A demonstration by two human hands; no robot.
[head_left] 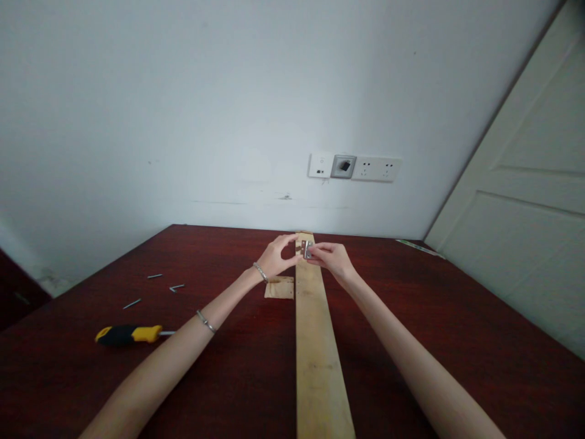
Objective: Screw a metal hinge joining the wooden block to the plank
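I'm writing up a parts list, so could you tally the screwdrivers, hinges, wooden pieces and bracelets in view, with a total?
Screwdriver: 1
Metal hinge: 1
Wooden pieces: 2 (long board, small flat piece)
Bracelets: 2 (wrist bracelet, forearm bracelet)
Total: 6

We see the screwdriver (128,334) only in part, its tip hidden behind the left forearm (169,360). That forearm, the right forearm (406,347) and the wooden plank (317,353) pass beyond the near edge. The right hand (333,257) covers part of the metal fitting (304,249); we cannot tell whether the left hand (275,255) touches it. The door (525,158) is cut off at right.
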